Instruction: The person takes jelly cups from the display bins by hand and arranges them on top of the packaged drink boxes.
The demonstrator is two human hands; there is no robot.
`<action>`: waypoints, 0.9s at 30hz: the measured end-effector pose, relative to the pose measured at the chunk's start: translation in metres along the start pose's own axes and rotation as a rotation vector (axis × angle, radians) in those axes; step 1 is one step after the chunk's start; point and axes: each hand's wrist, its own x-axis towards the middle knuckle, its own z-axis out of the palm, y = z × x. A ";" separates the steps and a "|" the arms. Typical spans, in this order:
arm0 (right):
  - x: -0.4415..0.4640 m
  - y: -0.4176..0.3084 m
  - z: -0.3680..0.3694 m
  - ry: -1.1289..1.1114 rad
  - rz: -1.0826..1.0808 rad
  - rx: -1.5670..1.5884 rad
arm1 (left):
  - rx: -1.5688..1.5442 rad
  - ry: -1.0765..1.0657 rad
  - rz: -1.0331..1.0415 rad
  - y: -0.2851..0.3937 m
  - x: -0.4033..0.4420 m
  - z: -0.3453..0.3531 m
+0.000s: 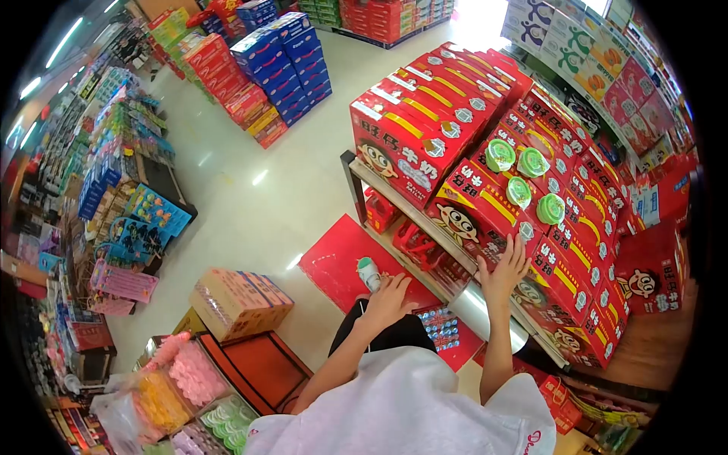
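My right hand [503, 274] rests with spread fingers against the front of the red milk cartons [485, 199] on the shelf. Nothing is held in it. Several small cups with green lids [519, 192] stand on top of those cartons, just beyond my fingertips. My left hand [390, 302] hangs in the air near my knee, its fingers loosely apart and nothing in it. Below it, my shoe [368, 273] stands on a red mat [334, 262]. A taller red milk carton row [428, 114] stands to the left of the cups.
Blue cartons [284, 68] and red cartons [216, 64] are stacked across the aisle. A brown cardboard box [239, 303] sits on the left, beside bins of pink packets [197, 373]. A metal shelf edge [447, 243] runs before me.
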 end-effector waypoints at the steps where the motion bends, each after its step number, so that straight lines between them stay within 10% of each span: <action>1: -0.001 0.003 -0.001 0.011 -0.037 -0.013 | -0.074 -0.021 -0.026 0.000 -0.008 0.002; 16: -0.030 -0.004 0.005 0.075 -0.111 0.012 | -0.517 0.300 -0.098 -0.028 -0.063 0.004; 27: -0.162 -0.150 0.055 -0.552 -0.538 0.490 | -0.490 0.565 -0.360 -0.081 -0.169 -0.022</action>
